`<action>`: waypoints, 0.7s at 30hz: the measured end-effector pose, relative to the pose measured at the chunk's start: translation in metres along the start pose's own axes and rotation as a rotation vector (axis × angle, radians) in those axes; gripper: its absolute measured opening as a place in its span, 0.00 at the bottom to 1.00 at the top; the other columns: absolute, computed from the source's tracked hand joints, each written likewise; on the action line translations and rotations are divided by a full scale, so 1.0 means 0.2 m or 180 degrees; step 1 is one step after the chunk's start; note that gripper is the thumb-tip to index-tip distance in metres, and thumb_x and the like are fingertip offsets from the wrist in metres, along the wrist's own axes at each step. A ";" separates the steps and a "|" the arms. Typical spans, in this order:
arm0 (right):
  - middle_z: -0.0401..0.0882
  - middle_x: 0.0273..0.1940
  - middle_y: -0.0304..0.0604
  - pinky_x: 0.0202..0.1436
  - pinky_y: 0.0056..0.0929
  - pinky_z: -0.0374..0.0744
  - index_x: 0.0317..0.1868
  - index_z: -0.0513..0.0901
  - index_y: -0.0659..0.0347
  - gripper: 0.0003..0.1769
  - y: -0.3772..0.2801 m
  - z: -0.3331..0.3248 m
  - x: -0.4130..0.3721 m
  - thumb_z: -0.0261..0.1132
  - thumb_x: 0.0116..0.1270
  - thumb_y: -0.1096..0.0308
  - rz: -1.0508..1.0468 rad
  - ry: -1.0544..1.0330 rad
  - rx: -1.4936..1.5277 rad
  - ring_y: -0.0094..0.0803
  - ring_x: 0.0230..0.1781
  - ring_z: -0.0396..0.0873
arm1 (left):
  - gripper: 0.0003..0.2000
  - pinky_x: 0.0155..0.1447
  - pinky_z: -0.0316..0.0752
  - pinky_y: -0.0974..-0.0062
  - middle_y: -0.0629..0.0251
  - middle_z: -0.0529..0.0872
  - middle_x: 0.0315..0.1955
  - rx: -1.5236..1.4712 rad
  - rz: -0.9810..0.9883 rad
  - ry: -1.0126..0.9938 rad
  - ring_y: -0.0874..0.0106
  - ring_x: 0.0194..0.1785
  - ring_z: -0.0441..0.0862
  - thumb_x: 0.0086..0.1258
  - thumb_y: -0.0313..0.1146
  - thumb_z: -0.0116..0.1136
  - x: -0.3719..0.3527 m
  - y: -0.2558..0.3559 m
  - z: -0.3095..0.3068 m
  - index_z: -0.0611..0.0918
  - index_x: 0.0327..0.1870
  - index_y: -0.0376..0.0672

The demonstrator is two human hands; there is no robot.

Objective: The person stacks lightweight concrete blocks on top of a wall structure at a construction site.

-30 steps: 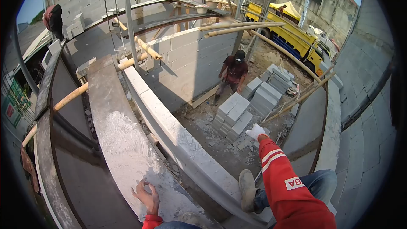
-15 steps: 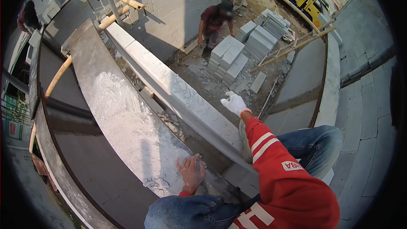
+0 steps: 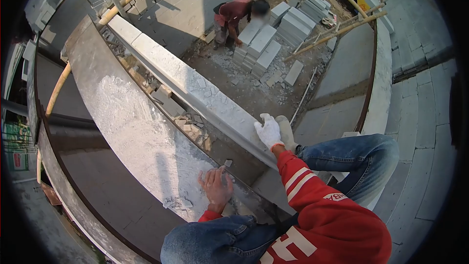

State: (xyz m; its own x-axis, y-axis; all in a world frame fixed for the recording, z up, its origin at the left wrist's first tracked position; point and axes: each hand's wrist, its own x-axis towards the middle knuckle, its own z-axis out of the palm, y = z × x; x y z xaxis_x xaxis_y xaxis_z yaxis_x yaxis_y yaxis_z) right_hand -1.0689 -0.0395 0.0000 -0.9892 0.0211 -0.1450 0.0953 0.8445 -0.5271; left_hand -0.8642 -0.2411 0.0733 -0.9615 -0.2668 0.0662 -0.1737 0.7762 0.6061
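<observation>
Blocks point(image 3: 257, 49) stand beyond the right hand point(image 3: 269, 132), fingers half-curled, empty; the left hand point(image 3: 216, 189), fingers spread, empty, touches dusty planking point(image 3: 129, 117) beside a wall point(image 3: 171, 72).

Outdoor scene in strong daylight, wide-angle view.
The dusty plank point(image 3: 132, 112) reflects brightly and bears a narrow shadow; a sharp shadow edge divides the block wall point(image 3: 183, 10); lines bow toward the margins, where black vignetting closes in.
</observation>
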 end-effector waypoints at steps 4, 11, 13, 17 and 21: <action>0.81 0.50 0.57 0.57 0.46 0.77 0.56 0.77 0.59 0.24 -0.03 0.00 -0.01 0.68 0.63 0.57 0.0022 -0.0091 0.0129 0.54 0.53 0.79 | 0.15 0.74 0.51 0.49 0.65 0.84 0.44 -0.0083 -0.0040 0.0050 0.65 0.54 0.79 0.59 0.29 0.62 0.02 0.00 -0.02 0.82 0.49 0.46; 0.83 0.48 0.57 0.57 0.44 0.78 0.57 0.78 0.62 0.28 -0.13 -0.04 0.33 0.68 0.62 0.53 0.0130 -0.0088 0.0164 0.52 0.52 0.81 | 0.17 0.72 0.56 0.54 0.62 0.83 0.47 0.0204 -0.0216 0.0594 0.61 0.58 0.77 0.59 0.28 0.62 0.26 -0.11 -0.17 0.81 0.52 0.46; 0.84 0.48 0.57 0.57 0.43 0.78 0.57 0.79 0.63 0.29 -0.16 -0.09 0.48 0.67 0.62 0.52 0.0233 -0.0071 0.0152 0.52 0.52 0.82 | 0.17 0.71 0.57 0.54 0.61 0.82 0.48 0.0252 -0.0232 0.0737 0.60 0.58 0.76 0.60 0.28 0.62 0.36 -0.15 -0.25 0.81 0.52 0.46; 0.84 0.50 0.60 0.60 0.39 0.77 0.57 0.80 0.65 0.31 -0.17 -0.13 0.70 0.67 0.62 0.49 0.0832 0.0196 0.0588 0.51 0.55 0.82 | 0.18 0.67 0.62 0.55 0.59 0.80 0.46 0.0214 -0.0136 0.0850 0.58 0.55 0.76 0.61 0.28 0.60 0.58 -0.23 -0.36 0.80 0.54 0.45; 0.84 0.51 0.59 0.60 0.38 0.77 0.56 0.81 0.66 0.32 -0.10 -0.08 0.78 0.67 0.61 0.48 0.0950 0.0320 0.0475 0.50 0.56 0.82 | 0.21 0.58 0.73 0.64 0.55 0.80 0.49 -0.0072 0.0061 0.0573 0.58 0.52 0.79 0.61 0.23 0.60 0.81 -0.17 -0.45 0.78 0.58 0.40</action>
State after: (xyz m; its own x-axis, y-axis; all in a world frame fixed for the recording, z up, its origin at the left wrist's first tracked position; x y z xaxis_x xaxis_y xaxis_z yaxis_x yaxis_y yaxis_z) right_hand -1.2260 -0.0442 0.0016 -0.9206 0.3142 -0.2319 0.3899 0.7057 -0.5916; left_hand -0.9949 -0.3624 0.1349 -0.9105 -0.3518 0.2174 -0.1490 0.7695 0.6210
